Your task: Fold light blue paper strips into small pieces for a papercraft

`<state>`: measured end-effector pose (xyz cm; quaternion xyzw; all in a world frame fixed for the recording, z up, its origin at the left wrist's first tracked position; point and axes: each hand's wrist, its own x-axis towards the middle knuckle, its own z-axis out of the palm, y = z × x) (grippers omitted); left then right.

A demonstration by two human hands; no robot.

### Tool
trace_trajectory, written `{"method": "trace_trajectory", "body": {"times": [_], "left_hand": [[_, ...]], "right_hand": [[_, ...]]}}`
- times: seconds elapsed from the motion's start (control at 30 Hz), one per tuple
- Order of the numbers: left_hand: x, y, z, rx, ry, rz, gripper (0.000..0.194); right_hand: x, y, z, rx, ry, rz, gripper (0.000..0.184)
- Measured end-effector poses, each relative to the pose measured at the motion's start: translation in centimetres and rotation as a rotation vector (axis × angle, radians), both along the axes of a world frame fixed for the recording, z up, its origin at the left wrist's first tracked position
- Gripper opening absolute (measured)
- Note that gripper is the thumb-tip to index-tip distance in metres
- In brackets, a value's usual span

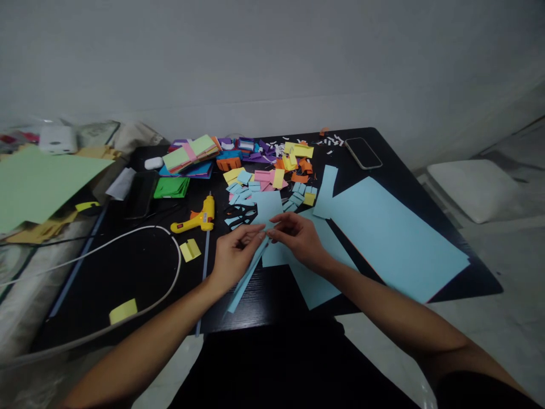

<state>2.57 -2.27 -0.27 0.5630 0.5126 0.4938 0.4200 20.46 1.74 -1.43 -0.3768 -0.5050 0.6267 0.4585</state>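
Note:
Between my two hands is a folded light blue paper strip point(247, 279), slanting down toward the table's front edge. My left hand point(237, 253) pinches its upper part with thumb and fingers. At the strip's top end, the fingertips of my right hand point(299, 237) are pressed together close to my left fingertips, on the same paper as far as I can see. Under and beyond the hands lie flat light blue paper sheets point(317, 278). Black-handled scissors point(240, 215) rest just past my left hand, partly over small blue pieces.
Left of the hands lies a yellow glue gun point(196, 217), near a looping white cable point(176, 255). Colourful folded paper pieces point(272, 177) are heaped at the back. A large blue sheet stack point(395, 238) and a phone point(363, 153) lie at right. A white stool point(470, 187) stands beyond.

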Motion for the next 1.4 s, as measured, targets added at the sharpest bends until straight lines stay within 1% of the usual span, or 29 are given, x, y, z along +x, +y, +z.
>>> {"method": "trace_trajectory", "body": {"times": [0.13, 0.27, 0.37, 0.47, 0.53, 0.6, 0.67, 0.73, 0.83, 0.93, 1.03, 1.1, 1.17, 1.27, 1.33, 1.4], "left_hand": [[0.0, 0.1, 0.1, -0.046, -0.077, -0.055, 0.025], [-0.2, 0.5, 0.6, -0.188, -0.158, -0.181, 0.028], [-0.7, 1.1, 1.0, -0.234, -0.113, -0.245, 0.034], [-1.1, 1.7, 1.1, -0.239, -0.069, -0.301, 0.04], [-1.4, 1.9, 1.1, -0.221, -0.075, -0.277, 0.041], [-1.7, 2.0, 1.1, -0.188, -0.084, -0.207, 0.04], [-2.0, 2.1, 1.1, -0.167, -0.09, -0.149, 0.037], [-2.3, 2.2, 1.1, -0.162, -0.088, -0.118, 0.034], [-2.6, 2.3, 1.2, -0.179, -0.072, -0.133, 0.031], [-2.6, 2.5, 1.2, -0.218, -0.07, -0.224, 0.029], [-2.5, 2.6, 1.2, -0.243, -0.03, -0.321, 0.031], [-2.8, 2.6, 1.3, -0.24, -0.003, -0.338, 0.03], [-3.5, 2.5, 1.7, -0.228, 0.012, -0.319, 0.031], [-5.2, 2.1, 2.5, -0.219, 0.04, -0.277, 0.032], [-6.6, 1.7, 3.1, -0.213, 0.071, -0.269, 0.031], [-7.7, 1.4, 3.8, -0.199, 0.135, -0.29, 0.028]], "right_hand": [[0.1, 0.1, 0.0, -0.002, -0.019, 0.017, 0.033], [0.4, 0.3, 0.1, 0.029, -0.062, 0.083, 0.028], [0.6, 0.3, 0.1, 0.009, -0.101, 0.151, 0.033], [0.6, 0.2, 0.3, -0.089, -0.074, 0.175, 0.04], [0.6, 0.1, 0.7, -0.217, -0.012, 0.236, 0.045], [0.6, 0.1, 1.2, -0.342, 0.028, 0.342, 0.045], [0.7, 0.2, 1.7, -0.398, 0.022, 0.416, 0.042], [0.9, 0.3, 2.1, -0.382, -0.002, 0.422, 0.042], [1.1, 0.5, 2.1, -0.326, -0.047, 0.4, 0.041], [1.0, 0.4, 1.6, -0.289, -0.098, 0.408, 0.042], [1.0, 0.4, 1.1, -0.258, -0.124, 0.449, 0.04], [1.2, 0.6, 1.2, -0.248, -0.143, 0.49, 0.038], [1.8, 0.9, 1.7, -0.247, -0.186, 0.538, 0.036], [3.1, 1.6, 2.8, -0.234, -0.265, 0.592, 0.032], [4.0, 2.0, 3.5, -0.199, -0.325, 0.645, 0.029], [4.6, 2.3, 4.0, -0.154, -0.375, 0.682, 0.028]]}}
